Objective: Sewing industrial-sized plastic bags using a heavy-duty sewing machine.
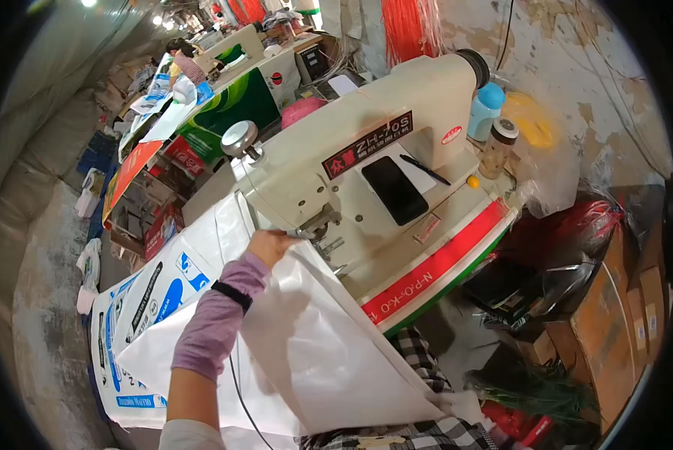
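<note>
My left hand (271, 247), in a purple sleeve cover with a black wristband, is closed on the upper edge of a white woven sack (314, 337). It is right beside the needle and presser foot area of a cream sewing machine (306, 165). Blue and black print shows on the sack's left part; a plain white fold drapes across my lap. At the sack's lower right corner is a pale, motion-smeared shape that seems to be my right hand (462, 405); its fingers cannot be made out. Checked cloth (426, 360) shows below the sack.
On the machine bed lie a black phone (395, 190) and a pen (425, 169). A blue bottle (486, 109) and a lidded clear jar (498, 146) stand behind. Cardboard (606, 330) and plastic bags are at right. Another person (186, 64) works at a far table.
</note>
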The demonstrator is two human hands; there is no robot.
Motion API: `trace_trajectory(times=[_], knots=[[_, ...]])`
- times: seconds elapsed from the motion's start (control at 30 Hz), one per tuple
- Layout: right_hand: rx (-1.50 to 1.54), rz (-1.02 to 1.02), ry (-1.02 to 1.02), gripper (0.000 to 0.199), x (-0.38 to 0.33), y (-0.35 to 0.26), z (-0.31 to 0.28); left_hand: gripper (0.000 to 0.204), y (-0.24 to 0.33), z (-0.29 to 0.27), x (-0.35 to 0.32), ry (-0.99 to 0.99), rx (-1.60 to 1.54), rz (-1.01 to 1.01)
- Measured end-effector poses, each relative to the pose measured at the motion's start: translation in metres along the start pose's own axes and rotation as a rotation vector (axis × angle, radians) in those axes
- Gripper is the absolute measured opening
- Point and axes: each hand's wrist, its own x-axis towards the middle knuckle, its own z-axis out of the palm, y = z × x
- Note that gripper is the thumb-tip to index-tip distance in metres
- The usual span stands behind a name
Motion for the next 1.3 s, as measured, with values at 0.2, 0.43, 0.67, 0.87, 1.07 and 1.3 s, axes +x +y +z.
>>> trace_trajectory(times=[0.2, 0.43, 0.67, 0.87, 1.07, 1.3], knots=[[-0.679, -0.414, 0.176, 0.026, 0.041, -0.05, 0.024, 0.028, 0.083, -0.008, -0.011, -0.116, 0.064, 0.366], [-0.641, -0.557, 0.271, 0.018, 0.121, -0.159, 0.084, 0.029, 0.047, 0.008, -0.042, -0.364, -0.147, 0.125], [-0.395, -0.672, 0.229, 0.026, 0.186, -0.208, 0.097, 0.027, -0.044, -0.108, -0.147, -0.01, 0.375, -0.247], [0.833, -0.571, 0.15, 0.035, 0.223, -0.105, 0.24, 0.028, 0.224, -0.017, -0.306, -0.372, -0.722, 0.165], [0.547, -0.625, -0.082, 0.038, 0.141, -0.073, 0.198, 0.026, 0.26, -0.066, -0.293, -0.26, -0.685, -0.012], [0.319, -0.34, -0.157, 0.059, 0.097, -0.16, 0.117, 0.026, 0.287, -0.012, -0.256, -0.122, -0.325, 0.273]])
